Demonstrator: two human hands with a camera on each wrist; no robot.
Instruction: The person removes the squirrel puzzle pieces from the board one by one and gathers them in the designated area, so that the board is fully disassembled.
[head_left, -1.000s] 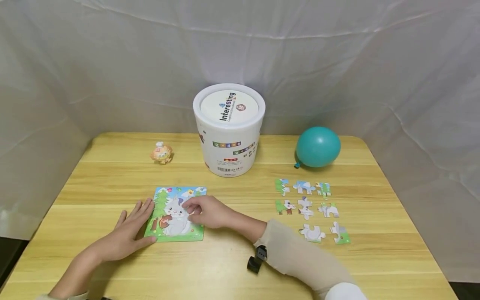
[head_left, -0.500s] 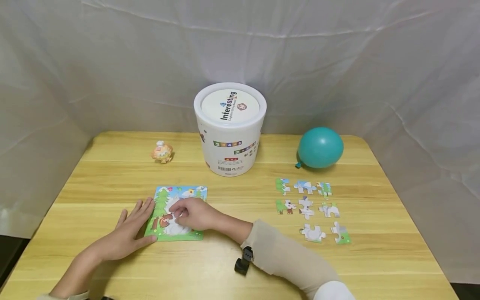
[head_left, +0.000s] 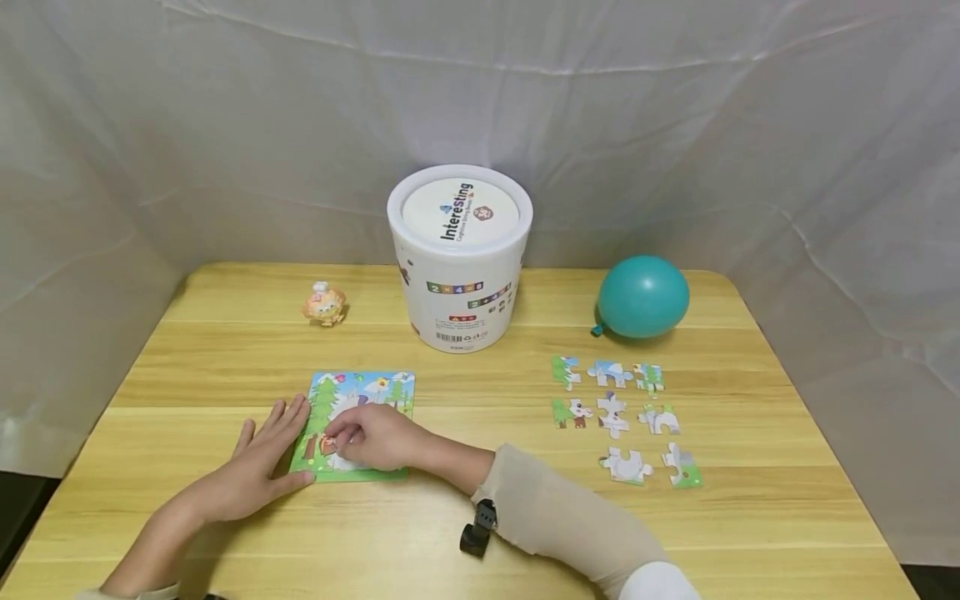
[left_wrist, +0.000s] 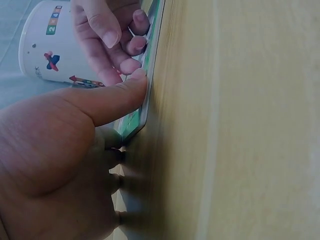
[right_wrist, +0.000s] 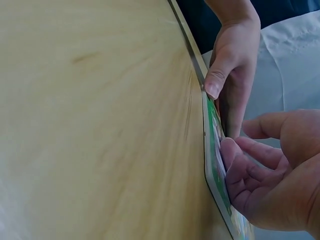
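A square picture board (head_left: 393,385) with a white rabbit, green trees and a blue sky lies flat on the table, left of the middle. My left hand (head_left: 258,467) is along its left side, fingers spread, thumb on the lower left corner. Over the picture's lower middle is my right hand (head_left: 378,435), covering much of the rabbit. In the right wrist view, the bent fingers (right_wrist: 237,167) of the right hand touch the board's face. Its thumb (right_wrist: 265,125) stands apart from them, and nothing shows between.
Several loose jigsaw pieces (head_left: 613,415) lie in rows on the right of the table. A teal balloon (head_left: 643,297) sits behind them. A white lidded bucket (head_left: 459,292) stands at the back middle, and a small figurine (head_left: 325,305) at the back left.
My right hand has moved left and slightly toward me across the board, from the rabbit's right side to its lower middle. The left hand and the loose pieces have stayed put.
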